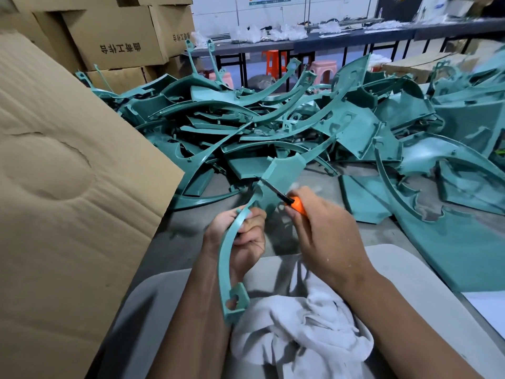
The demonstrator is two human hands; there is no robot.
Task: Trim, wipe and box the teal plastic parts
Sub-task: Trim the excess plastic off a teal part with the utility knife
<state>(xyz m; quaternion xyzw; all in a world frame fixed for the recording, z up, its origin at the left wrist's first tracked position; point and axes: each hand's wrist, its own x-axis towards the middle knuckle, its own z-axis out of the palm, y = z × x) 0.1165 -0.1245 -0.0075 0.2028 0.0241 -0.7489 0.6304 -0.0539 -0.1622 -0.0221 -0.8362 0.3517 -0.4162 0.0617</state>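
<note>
White cloth (300, 326): crumpled on the lap, nearest. Left hand (243, 236): fingers curled round the curved strip of a teal part (226, 258), whose bracket end hangs below the fist and whose broad end rises above it. Right hand (325, 228): grips an orange-handled knife (284, 196), blade touching that broad end. Pile of teal parts (273, 124): beyond, on the table. Cardboard box (60, 170): left.

Two bare forearms enter from the bottom edge. No sleeves, gloves, watch or rings are visible. The left hand (243, 239) and right hand (325, 231) are uncovered; small pale flecks dot the right hand and wrist.
</note>
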